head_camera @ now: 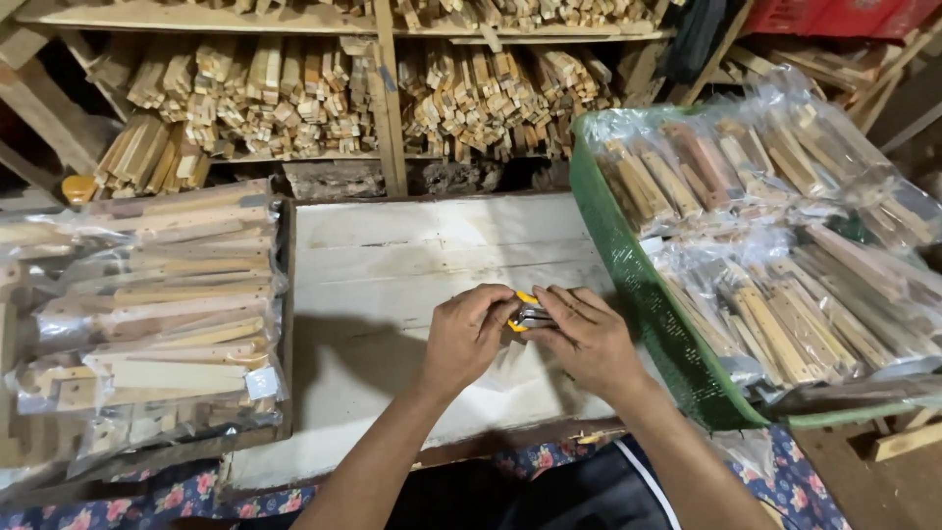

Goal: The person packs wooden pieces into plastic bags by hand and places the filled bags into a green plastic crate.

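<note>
both hands meet over the middle of the whitewashed board [392,255]. the left hand [469,334] is curled closed around one end of a small yellow and metal tool [528,314], thumb and fingers pinching it; the right hand [589,339] closes on the other end, fingers folded over the top. the tool sits between the two hands, just above the board, mostly hidden by the fingers, so its exact kind is hard to tell. a clear plastic bag [515,368] lies flat just beneath the hands.

to the outside of the left hand lies a stack of bagged wooden strips [167,314]; to the outside of the right hand stands a green basket [643,294] filled with more bagged wooden pieces [785,265]. beyond the hands, shelves hold loose wood offcuts [324,98].

handling the tool well likely calls for a firm pinch from both sides, wrists low near the board, and fingertips kept off any sharp or moving part.
</note>
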